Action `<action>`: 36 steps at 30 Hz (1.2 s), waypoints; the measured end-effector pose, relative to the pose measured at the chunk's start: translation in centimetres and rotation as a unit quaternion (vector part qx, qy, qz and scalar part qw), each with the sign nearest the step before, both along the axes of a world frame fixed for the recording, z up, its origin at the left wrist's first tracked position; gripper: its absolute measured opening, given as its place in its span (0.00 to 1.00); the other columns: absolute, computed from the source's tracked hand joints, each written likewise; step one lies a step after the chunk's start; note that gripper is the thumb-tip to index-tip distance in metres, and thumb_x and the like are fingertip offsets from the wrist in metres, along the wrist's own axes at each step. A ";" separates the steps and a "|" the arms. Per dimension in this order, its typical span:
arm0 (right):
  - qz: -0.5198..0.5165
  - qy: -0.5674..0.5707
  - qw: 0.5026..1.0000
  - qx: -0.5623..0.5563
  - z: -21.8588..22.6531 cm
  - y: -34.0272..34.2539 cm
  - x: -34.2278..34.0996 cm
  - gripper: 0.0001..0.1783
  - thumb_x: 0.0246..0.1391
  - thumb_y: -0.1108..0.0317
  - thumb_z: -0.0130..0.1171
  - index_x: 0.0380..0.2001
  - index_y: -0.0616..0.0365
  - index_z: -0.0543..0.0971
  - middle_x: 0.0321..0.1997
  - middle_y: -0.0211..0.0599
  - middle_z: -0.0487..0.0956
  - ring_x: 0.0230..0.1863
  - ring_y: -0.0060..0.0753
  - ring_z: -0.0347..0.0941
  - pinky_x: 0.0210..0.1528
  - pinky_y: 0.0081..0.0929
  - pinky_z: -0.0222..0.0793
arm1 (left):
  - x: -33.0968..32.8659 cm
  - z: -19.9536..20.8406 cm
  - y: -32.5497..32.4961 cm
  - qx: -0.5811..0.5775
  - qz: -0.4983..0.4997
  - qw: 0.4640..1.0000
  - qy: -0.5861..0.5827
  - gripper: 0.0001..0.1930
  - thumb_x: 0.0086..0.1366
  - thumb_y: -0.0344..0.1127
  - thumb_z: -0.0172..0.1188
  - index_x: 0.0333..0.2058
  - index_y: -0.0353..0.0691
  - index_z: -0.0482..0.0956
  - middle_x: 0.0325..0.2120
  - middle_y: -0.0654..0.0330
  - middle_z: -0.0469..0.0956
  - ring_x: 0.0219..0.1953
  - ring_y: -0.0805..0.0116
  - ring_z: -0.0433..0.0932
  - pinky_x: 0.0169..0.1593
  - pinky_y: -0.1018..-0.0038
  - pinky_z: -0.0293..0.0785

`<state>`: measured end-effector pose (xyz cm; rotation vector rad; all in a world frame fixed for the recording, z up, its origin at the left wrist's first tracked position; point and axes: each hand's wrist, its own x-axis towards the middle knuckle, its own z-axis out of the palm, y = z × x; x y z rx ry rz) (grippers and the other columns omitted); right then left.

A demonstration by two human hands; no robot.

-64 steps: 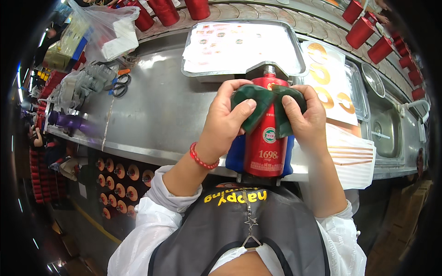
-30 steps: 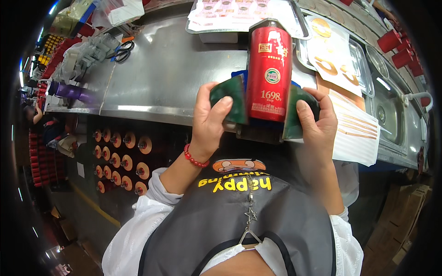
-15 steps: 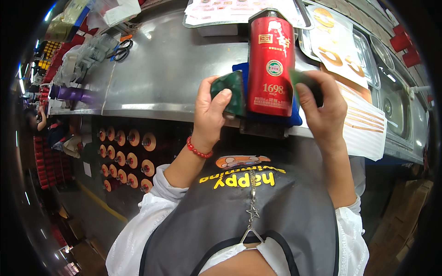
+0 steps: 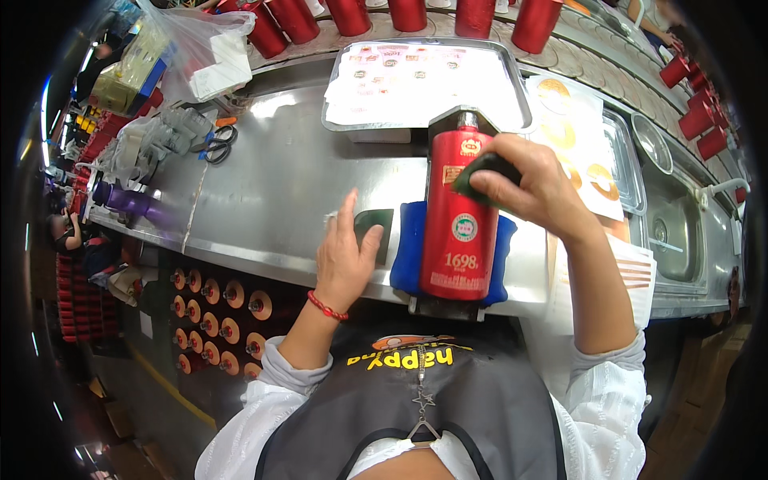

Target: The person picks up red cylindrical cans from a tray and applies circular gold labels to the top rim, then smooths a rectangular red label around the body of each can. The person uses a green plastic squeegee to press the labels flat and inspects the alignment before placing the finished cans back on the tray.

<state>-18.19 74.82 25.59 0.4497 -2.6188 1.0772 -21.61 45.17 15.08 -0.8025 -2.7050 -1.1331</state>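
A red bottle (image 4: 462, 212) lies on a blue cloth (image 4: 409, 256) in a dark holder, its silvery neck pointing away from me. My right hand (image 4: 530, 188) grips a dark green scraper pad (image 4: 490, 170) and holds it against the bottle's upper front, over a gold emblem. Left of the bottle, my left hand (image 4: 344, 260) is open, fingers stretched and thumb apart. A second dark green scraper pad (image 4: 382, 234) is beside its thumb at the counter's surface; whether the hand touches it I cannot tell.
Beyond the bottle is a metal tray (image 4: 424, 124) of printed sheets. To the right are gold transfer sheets (image 4: 596, 120), clear trays and a sink (image 4: 676, 236). Scissors (image 4: 216, 146), plastic wrap and a purple bottle (image 4: 124, 200) occupy the left. Red bottles (image 4: 352, 16) line a conveyor at the back.
My right hand has gone from the bottle's right side to its top face with the pad. My left hand has opened from around its pad. The view has shifted, showing more of the back.
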 end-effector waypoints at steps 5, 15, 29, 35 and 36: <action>-0.083 0.015 0.996 -0.014 0.5 1.7 -3.9 0.17 0.57 0.60 0.66 0.38 0.64 0.79 0.30 0.41 0.80 0.32 0.31 0.76 0.36 0.30 0.72 | -0.7 3.3 3.5 0.098 -0.233 0.955 0.155 0.29 0.73 0.61 0.45 0.62 0.50 0.74 0.55 0.52 0.76 0.64 0.49 0.62 0.69 0.50 0.52; -0.265 -0.012 0.920 -0.288 -2.7 0.6 4.2 0.12 0.62 0.64 0.64 0.38 0.64 0.80 0.30 0.28 0.79 0.31 0.16 0.72 0.33 0.17 0.68 | -10.4 6.8 10.6 -0.014 -0.400 0.891 0.216 0.33 0.74 0.66 0.34 0.60 0.53 0.76 0.50 0.66 0.82 0.64 0.59 0.63 0.74 0.50 0.39; -0.177 -0.051 0.874 -0.449 -3.9 -6.3 7.8 0.12 0.64 0.64 0.62 0.43 0.63 0.79 0.34 0.27 0.81 0.36 0.13 0.73 0.38 0.15 0.71 | 3.8 2.4 2.7 0.067 -0.255 0.946 0.187 0.36 0.57 0.55 0.68 0.60 0.41 0.74 0.62 0.52 0.70 0.65 0.47 0.62 0.72 0.45 0.39; -0.238 -0.079 0.848 -0.466 -6.1 -5.4 10.2 0.11 0.64 0.64 0.62 0.40 0.62 0.78 0.33 0.28 0.80 0.34 0.15 0.74 0.36 0.17 0.71 | 3.5 -1.1 3.0 0.013 -0.193 0.978 0.082 0.50 0.60 0.64 0.63 0.68 0.31 0.58 0.63 0.47 0.68 0.68 0.41 0.57 0.70 0.42 0.40; -0.211 -0.091 0.856 -0.463 -5.6 -6.4 10.7 0.11 0.64 0.64 0.62 0.39 0.62 0.78 0.33 0.28 0.80 0.33 0.16 0.74 0.36 0.17 0.71 | 3.3 -1.1 3.0 0.005 -0.193 0.977 0.094 0.50 0.61 0.65 0.62 0.69 0.31 0.57 0.61 0.47 0.70 0.68 0.41 0.56 0.70 0.42 0.40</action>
